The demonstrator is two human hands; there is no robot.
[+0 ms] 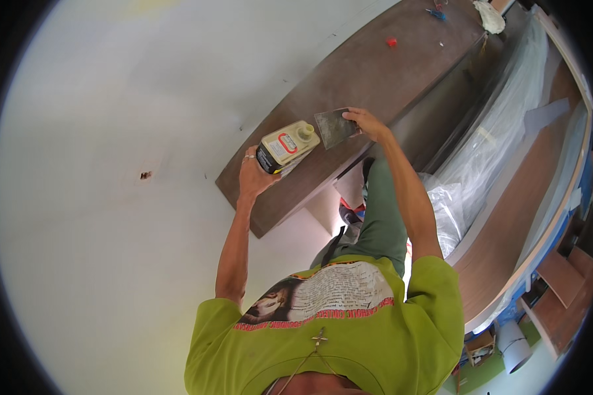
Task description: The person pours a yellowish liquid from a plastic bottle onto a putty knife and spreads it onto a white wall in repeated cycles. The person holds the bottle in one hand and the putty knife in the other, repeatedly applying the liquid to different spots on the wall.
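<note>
My left hand point(254, 175) is wrapped round the lower end of a beige rectangular can point(284, 147) with a dark base, a label and a short spout. The can is tilted, its spout toward my right hand point(366, 124). A thin grey scraper blade point(333, 129) is pinched between the fingers and thumb of that hand. The blade lies just right of the spout, with a small gap between them. Both hands are over a long brown wooden surface point(349, 72). Whether anything is coming from the spout is too small to tell.
A pale wall point(105, 118) with a small hole point(145, 176) rises on the left. Clear plastic sheeting point(478, 155) drapes across the right side. At the far end lie a white cloth point(491, 16), a red scrap point(391, 42) and blue bits point(436, 14). Wooden boards point(560, 280) stand lower right.
</note>
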